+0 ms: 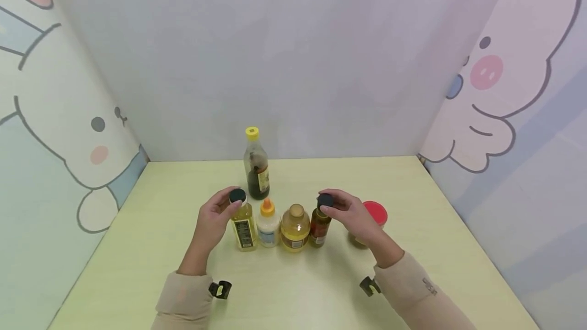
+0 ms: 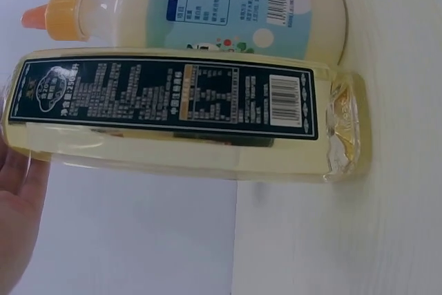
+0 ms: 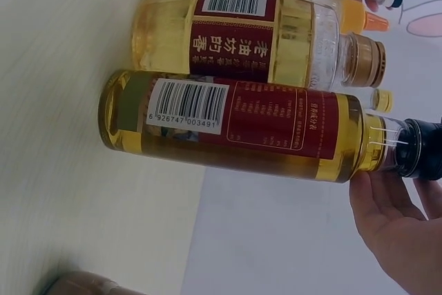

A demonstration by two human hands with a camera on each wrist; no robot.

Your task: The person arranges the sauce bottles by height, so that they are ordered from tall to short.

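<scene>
In the head view my left hand [image 1: 212, 220] grips a clear bottle of pale yellow oil [image 1: 246, 232] by its black-capped top. My right hand [image 1: 356, 214] holds a slim amber oil bottle [image 1: 319, 228] near its black cap, fingers behind the neck. Between these two stand a white squeeze bottle [image 1: 268, 229] with an orange nozzle and a squat oil bottle [image 1: 295, 227] with a tan cap, making a close row. The pale oil bottle's dark label [image 2: 166, 98] fills the left wrist view. A barcode and red label [image 3: 276, 119] face the right wrist camera.
Behind the row stands a tall dark sauce bottle [image 1: 257, 174] with a yellow cap. A red-lidded jar [image 1: 376, 213] sits to the right, partly hidden by my right hand. Walls with cartoon animals [image 1: 500, 90] enclose the pale table [image 1: 293, 294] at the back and sides.
</scene>
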